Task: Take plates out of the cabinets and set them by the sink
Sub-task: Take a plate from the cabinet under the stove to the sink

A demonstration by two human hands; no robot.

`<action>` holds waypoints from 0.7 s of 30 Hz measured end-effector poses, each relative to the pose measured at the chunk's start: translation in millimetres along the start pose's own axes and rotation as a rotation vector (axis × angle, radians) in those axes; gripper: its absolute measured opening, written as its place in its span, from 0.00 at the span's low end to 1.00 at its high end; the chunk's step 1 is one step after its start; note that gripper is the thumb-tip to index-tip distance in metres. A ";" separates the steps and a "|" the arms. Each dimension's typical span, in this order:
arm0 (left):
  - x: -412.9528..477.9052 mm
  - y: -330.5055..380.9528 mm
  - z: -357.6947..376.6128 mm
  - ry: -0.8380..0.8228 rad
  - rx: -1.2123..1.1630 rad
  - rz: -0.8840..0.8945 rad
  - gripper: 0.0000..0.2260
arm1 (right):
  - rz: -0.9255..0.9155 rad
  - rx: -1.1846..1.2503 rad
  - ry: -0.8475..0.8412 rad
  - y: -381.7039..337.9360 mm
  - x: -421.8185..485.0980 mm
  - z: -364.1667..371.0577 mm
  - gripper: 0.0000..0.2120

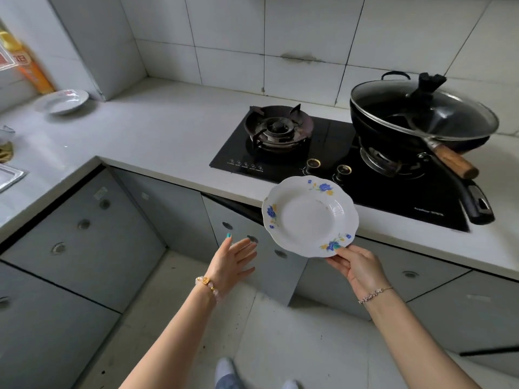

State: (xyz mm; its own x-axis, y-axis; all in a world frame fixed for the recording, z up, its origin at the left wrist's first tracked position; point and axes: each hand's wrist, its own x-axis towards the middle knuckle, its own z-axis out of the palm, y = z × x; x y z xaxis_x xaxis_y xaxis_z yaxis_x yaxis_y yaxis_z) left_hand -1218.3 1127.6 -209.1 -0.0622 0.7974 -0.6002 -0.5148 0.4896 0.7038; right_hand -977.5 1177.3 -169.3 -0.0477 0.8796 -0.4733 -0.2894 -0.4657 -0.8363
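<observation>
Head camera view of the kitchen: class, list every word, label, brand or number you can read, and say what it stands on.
Nothing here reads clearly.
Black glass gas hob: pale brand print near its front right corner, too small to read.
Orange plastic bottle: characters on its label, blurred.
Grey cabinet door: small sticker, unreadable.
White plate with blue flowers: no words.

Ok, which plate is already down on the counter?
The white plate far left, beside the orange bottle. The blue-flowered plate is off the counter, held at its rim by the right hand.
</observation>
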 end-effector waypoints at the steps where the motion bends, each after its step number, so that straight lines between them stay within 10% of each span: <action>1: -0.3 3.3 3.4 0.000 -0.007 0.019 0.25 | 0.005 -0.001 -0.014 -0.6 0.3 1.6 0.08; 21: -46.7 29.0 19.8 0.109 -0.182 0.298 0.12 | 0.087 -0.108 -0.384 -4.9 5.5 46.0 0.07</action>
State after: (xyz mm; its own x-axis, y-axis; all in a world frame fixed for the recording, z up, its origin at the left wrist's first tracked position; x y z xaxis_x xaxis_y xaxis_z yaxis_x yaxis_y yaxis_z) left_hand -1213.4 1111.6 -153.1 -0.3184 0.8484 -0.4229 -0.6038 0.1624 0.7804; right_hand -1020.3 1188.9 -155.1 -0.4271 0.7991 -0.4230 -0.1674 -0.5297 -0.8315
